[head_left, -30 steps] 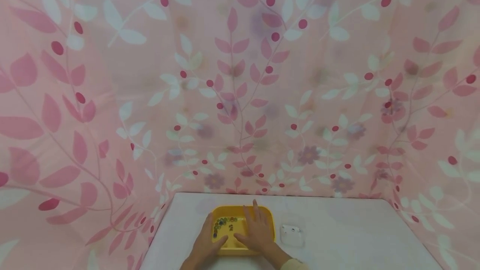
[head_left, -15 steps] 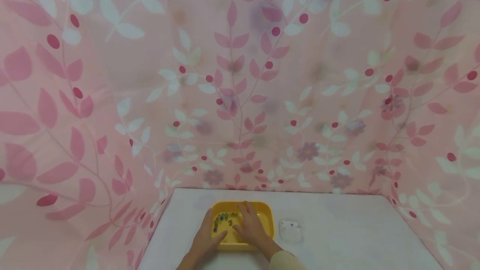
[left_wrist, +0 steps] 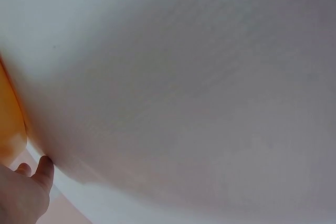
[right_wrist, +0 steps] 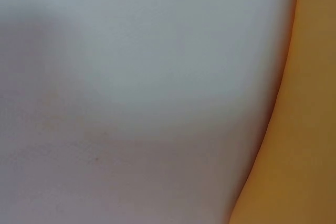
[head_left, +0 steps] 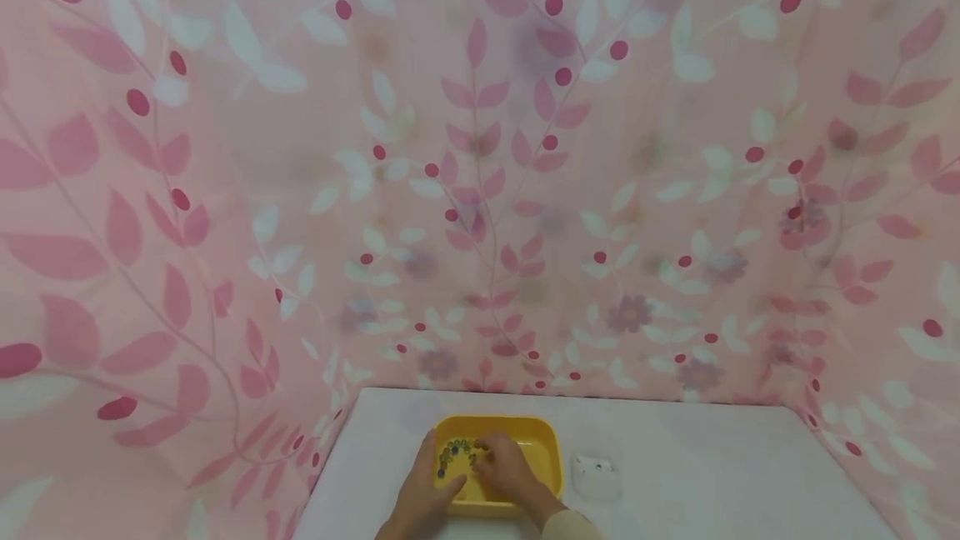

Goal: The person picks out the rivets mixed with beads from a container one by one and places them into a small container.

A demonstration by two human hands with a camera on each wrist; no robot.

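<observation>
In the head view, a yellow tray [head_left: 543,448] lies near the table's far side. Several small shiny marble-like balls [head_left: 444,461] form a bent row along its left and back inside edges. My left hand [head_left: 423,486] rests along the tray's left side, thumb stretched over the front left corner. Over the tray's middle, my right hand [head_left: 510,471] has curled fingers [head_left: 493,441] close to a small cluster of balls [head_left: 472,458]; whether they pinch one is too small to see. Left fingertips [left_wrist: 46,163] show beside the tray in the left wrist view.
A small clear plastic container [head_left: 596,477] with a few tiny bits on it stands right of the tray. The white table [head_left: 735,473] reaches back to a pink leaf-patterned curtain [head_left: 480,190], which also hangs at both sides.
The right hand, spread over the tray's right half a second ago, has moved left and curled its fingers near the small cluster. The left hand stays at the tray's left side.
</observation>
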